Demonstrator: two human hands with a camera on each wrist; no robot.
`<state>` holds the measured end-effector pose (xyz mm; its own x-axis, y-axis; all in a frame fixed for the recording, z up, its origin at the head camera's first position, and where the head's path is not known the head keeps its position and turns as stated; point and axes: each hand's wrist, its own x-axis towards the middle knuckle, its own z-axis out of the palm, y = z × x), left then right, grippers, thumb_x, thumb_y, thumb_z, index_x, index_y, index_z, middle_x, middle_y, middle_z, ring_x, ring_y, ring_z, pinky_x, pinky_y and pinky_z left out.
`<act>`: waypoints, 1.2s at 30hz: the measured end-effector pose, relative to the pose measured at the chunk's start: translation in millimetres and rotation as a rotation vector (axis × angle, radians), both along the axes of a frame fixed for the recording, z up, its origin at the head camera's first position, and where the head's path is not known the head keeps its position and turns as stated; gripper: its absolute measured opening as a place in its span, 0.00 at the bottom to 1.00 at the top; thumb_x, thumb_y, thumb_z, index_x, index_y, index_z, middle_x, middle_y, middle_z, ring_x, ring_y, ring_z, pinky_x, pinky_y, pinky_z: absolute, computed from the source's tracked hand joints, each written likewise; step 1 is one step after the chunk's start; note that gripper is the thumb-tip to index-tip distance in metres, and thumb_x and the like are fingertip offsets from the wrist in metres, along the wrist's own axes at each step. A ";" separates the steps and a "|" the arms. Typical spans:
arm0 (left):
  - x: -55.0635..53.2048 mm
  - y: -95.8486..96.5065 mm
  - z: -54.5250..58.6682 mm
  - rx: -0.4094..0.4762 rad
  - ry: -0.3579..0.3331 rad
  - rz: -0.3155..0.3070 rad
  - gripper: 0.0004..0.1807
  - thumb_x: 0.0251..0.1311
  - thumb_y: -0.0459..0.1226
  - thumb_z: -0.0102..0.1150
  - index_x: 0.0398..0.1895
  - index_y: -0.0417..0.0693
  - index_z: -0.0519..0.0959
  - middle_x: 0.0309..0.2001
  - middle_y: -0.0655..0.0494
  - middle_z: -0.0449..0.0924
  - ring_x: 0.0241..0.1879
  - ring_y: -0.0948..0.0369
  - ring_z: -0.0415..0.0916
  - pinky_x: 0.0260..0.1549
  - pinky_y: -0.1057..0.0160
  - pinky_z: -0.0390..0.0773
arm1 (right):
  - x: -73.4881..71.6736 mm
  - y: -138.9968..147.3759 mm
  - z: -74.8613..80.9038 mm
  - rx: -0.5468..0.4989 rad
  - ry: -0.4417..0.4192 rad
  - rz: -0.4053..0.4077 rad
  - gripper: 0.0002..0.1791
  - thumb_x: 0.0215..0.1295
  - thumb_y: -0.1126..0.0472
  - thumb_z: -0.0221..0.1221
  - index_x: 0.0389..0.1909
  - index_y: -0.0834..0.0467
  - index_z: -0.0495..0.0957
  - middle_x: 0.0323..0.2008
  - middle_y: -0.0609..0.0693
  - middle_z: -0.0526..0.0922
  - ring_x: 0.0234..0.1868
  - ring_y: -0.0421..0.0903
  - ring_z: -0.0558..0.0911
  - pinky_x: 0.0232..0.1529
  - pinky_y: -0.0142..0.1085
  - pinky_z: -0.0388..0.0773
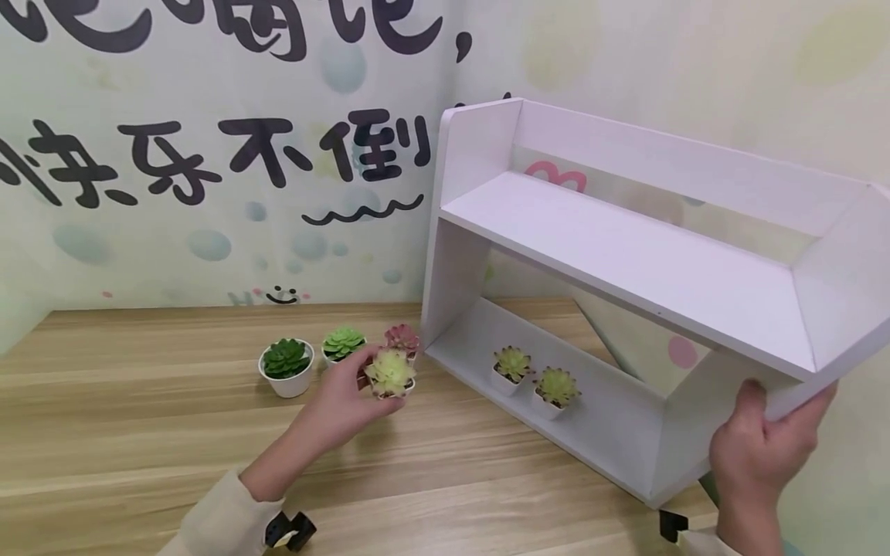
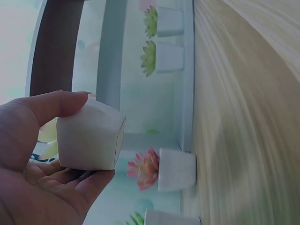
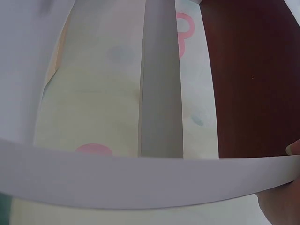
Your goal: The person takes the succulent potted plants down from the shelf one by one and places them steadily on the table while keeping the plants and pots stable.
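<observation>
My left hand [image 1: 342, 403] holds a pale yellow-green potted succulent [image 1: 391, 372] above the table, just left of the white shelf unit [image 1: 626, 266]. In the left wrist view, thumb and fingers pinch its white pot [image 2: 89, 136] from opposite sides. My right hand [image 1: 761, 444] grips the unit's right side panel, thumb on the inner side; the right wrist view shows part of that hand [image 3: 281, 204] at the panel's edge [image 3: 140, 183]. Two similar succulents, a left one [image 1: 512, 363] and a right one [image 1: 558, 388], stand on the lower shelf. The upper shelf is bare.
A dark green succulent [image 1: 285, 361], a bright green one [image 1: 343, 344] and a red one [image 1: 402, 340] stand in white pots on the wooden table [image 1: 139, 417], left of the unit. Behind is a wall [image 1: 389, 255] with dark lettering.
</observation>
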<state>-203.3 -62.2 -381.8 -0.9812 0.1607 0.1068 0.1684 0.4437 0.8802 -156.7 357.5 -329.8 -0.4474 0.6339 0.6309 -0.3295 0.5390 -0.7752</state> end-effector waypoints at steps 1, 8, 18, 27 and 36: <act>1.8 -3.0 -1.0 -0.009 0.008 0.006 0.36 0.52 0.38 0.76 0.64 0.41 0.72 0.60 0.43 0.79 0.63 0.45 0.78 0.62 0.50 0.79 | 0.3 -0.1 0.1 0.001 -0.002 -0.002 0.34 0.69 0.66 0.49 0.74 0.42 0.62 0.59 0.41 0.80 0.53 0.41 0.81 0.55 0.29 0.78; 14.4 -23.4 -4.3 -0.008 0.002 0.074 0.37 0.51 0.39 0.77 0.63 0.37 0.72 0.62 0.38 0.75 0.62 0.43 0.78 0.60 0.52 0.80 | 1.1 0.1 0.4 0.008 -0.005 -0.015 0.33 0.69 0.65 0.49 0.74 0.42 0.62 0.59 0.40 0.80 0.53 0.40 0.80 0.55 0.29 0.76; 18.9 -52.0 -14.9 -0.037 -0.030 0.087 0.39 0.52 0.40 0.77 0.65 0.36 0.71 0.60 0.37 0.77 0.61 0.42 0.78 0.57 0.53 0.82 | -2.9 -0.3 1.9 -0.016 0.024 0.007 0.33 0.69 0.67 0.48 0.74 0.44 0.62 0.59 0.41 0.80 0.53 0.41 0.80 0.55 0.29 0.76; 24.3 -78.4 -21.6 -0.078 0.009 0.088 0.37 0.52 0.38 0.77 0.62 0.31 0.72 0.57 0.35 0.79 0.58 0.42 0.81 0.53 0.57 0.84 | -4.2 -0.2 1.0 -0.012 0.026 -0.004 0.33 0.68 0.66 0.48 0.74 0.44 0.62 0.59 0.40 0.80 0.52 0.41 0.79 0.53 0.29 0.74; 22.3 -98.1 -23.3 -0.114 0.006 0.041 0.39 0.51 0.38 0.77 0.64 0.31 0.70 0.57 0.35 0.79 0.57 0.43 0.81 0.52 0.59 0.84 | -1.8 -0.2 0.7 -0.015 0.017 0.013 0.33 0.69 0.67 0.48 0.74 0.43 0.62 0.59 0.41 0.79 0.54 0.42 0.79 0.55 0.30 0.75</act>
<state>-181.0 -160.3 -405.2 -0.9867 0.1314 0.0956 0.1527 0.5472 0.8229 -158.6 357.3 -329.1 -0.4449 0.6375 0.6290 -0.3499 0.5228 -0.7773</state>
